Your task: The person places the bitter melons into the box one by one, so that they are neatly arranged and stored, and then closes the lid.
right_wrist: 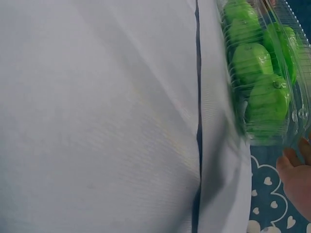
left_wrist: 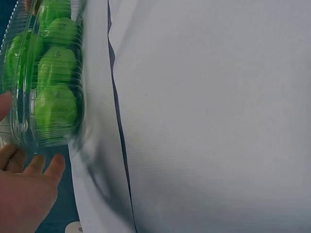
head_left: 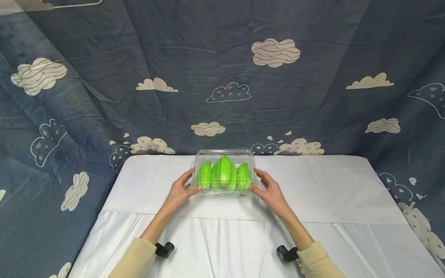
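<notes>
A clear plastic clamshell box (head_left: 225, 191) is at the far middle of the white-covered table, its lid down. Inside lie several bright green, ridged, fruit-like pieces (head_left: 224, 173). My left hand (head_left: 181, 189) grips the box's left end, thumb at the front corner and fingers along the side. At the opposite end my right hand (head_left: 270, 190) holds it the same way. The left wrist view has the box (left_wrist: 24, 97) at the left edge above the fingers; the right wrist view shows its end close to the right fingers (right_wrist: 291, 158). Whether the box touches the table is unclear.
White cloth (head_left: 333, 193) covers the table, with a seam running across it. Behind and at both sides hangs a dark blue curtain (head_left: 194, 46) printed with clouds; the box is close to the table's back edge. Black wrist straps (head_left: 164, 250) show at both cuffs.
</notes>
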`<state>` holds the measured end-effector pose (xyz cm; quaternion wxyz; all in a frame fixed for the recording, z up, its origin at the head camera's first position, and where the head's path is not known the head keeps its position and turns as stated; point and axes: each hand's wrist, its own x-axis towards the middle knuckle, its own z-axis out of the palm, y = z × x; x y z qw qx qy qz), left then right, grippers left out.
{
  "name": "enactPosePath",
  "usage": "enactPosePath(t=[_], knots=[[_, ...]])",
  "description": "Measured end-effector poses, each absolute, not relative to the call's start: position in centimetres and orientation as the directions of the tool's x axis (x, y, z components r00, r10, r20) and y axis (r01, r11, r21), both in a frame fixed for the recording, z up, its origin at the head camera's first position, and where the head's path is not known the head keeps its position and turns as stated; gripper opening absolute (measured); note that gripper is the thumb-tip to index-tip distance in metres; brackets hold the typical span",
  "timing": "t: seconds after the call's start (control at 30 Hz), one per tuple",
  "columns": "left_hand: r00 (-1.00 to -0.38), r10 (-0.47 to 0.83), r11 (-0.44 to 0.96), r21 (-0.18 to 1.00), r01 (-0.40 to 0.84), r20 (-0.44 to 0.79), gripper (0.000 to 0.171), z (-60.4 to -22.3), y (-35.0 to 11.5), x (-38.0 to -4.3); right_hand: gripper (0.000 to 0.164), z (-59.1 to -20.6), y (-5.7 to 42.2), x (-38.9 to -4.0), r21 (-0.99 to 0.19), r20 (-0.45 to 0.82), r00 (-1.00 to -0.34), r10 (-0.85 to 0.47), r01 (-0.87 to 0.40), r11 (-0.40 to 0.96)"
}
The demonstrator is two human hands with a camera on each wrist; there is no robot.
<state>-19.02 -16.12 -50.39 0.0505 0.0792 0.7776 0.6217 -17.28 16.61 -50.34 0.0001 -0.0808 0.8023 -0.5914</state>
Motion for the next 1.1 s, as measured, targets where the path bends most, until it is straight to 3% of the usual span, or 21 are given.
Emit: enactPosePath(t=[0.27,0.53,0.67,0.8,1.1], knots=[[-0.986,0.167,0.057,0.997,0.042,0.032,0.071,-51.7,-16.0,-19.0,0.061,-50.8,16.5,-17.0,-0.982,0.091,-0.989,-0.118,-0.108,0.154],[-0.994,0.099,-0.033,0.999,-0.040,-0.037,0.066,-52.1,-15.9,-18.6,0.059,-50.7,16.3,-16.6,-0.985,-0.021,-0.999,-0.034,0.015,0.172],[-0.993,0.040,-0.074,0.991,-0.113,-0.110,0.055,-52.1,-15.8,-18.4,0.054,-50.7,16.2,-16.4,-0.981,-0.109,-0.994,-0.003,0.107,0.163],[-0.985,0.042,-0.193,0.966,-0.171,-0.166,0.046,-52.1,-15.6,-18.1,0.040,-50.9,16.3,-16.2,-0.980,-0.188,-0.982,-0.020,0.187,0.071],[-0.961,0.068,-0.347,0.897,-0.275,-0.268,0.020,-52.4,-15.6,-17.6,0.028,-51.6,16.5,-16.3,-0.964,-0.239,-0.970,-0.045,0.242,-0.110]])
